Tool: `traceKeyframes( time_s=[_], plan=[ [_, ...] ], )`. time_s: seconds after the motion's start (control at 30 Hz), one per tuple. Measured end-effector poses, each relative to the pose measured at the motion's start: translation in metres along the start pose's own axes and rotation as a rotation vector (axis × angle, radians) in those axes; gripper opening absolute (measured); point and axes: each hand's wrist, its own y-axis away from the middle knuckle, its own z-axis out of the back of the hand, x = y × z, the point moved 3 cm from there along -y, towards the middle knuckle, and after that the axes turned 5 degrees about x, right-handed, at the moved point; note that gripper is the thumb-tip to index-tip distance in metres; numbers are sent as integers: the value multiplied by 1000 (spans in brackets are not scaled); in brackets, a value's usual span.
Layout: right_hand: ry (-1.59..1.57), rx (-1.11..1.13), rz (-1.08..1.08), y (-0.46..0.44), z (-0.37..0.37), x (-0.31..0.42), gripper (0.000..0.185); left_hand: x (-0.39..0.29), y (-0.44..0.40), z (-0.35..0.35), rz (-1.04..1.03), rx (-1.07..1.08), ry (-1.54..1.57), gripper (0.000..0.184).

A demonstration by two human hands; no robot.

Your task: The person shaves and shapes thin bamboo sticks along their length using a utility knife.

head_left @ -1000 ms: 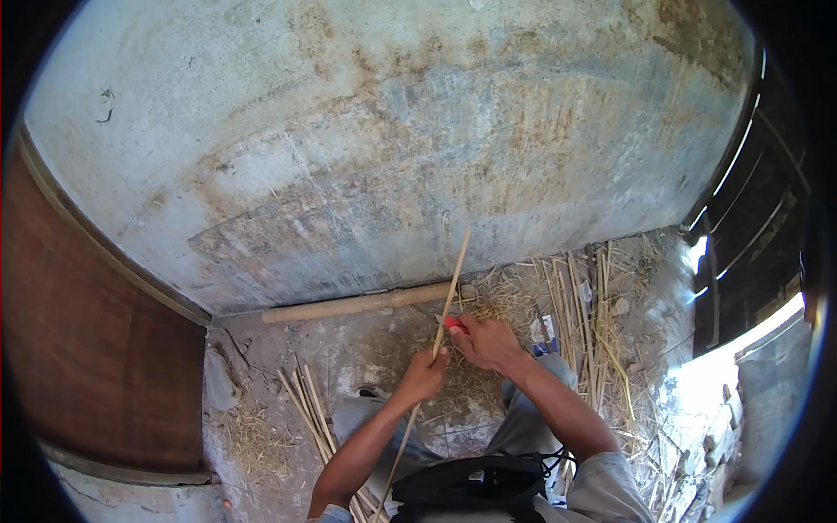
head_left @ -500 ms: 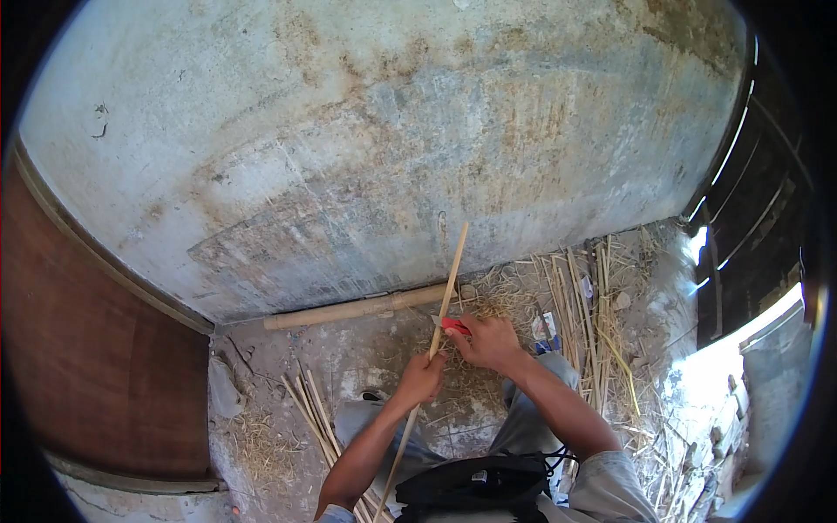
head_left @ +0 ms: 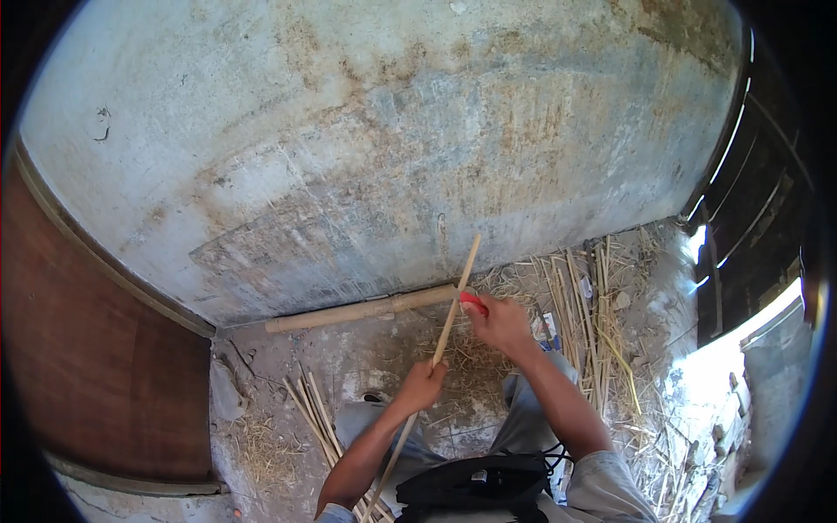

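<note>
My left hand (head_left: pixel 422 385) is closed around a long, thin bamboo strip (head_left: pixel 449 324), which slants from my lap up toward the wall. Above that grip, my right hand (head_left: pixel 504 329) holds a red-handled knife (head_left: pixel 473 303). The knife's front end meets the strip partway below its upper tip; its blade is hard to make out now. The strip's lower end passes over my left leg beside a black bag (head_left: pixel 471 481) on my lap.
A thick bamboo pole (head_left: pixel 362 312) lies along the foot of the stained wall (head_left: pixel 436 157). Bamboo strips (head_left: pixel 580 322) and shavings are spread at right, with more strips (head_left: pixel 314 410) by my left leg. A brown panel (head_left: pixel 105 349) stands at left.
My right hand and the knife have moved up along the strip, away from my left hand. The strip's upper tip has shifted slightly right and down.
</note>
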Motion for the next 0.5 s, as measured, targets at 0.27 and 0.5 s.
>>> traceKeyframes(
  time_s=[0.27, 0.5],
  plan=[
    [75, 50, -41, -1, 4, -3, 40, 18, 2, 3, -134, -17, -74, 37],
    [38, 88, -183, -13, 6, -15, 45, 35, 47, -7, 97, 78, 124, 42]
  ],
)
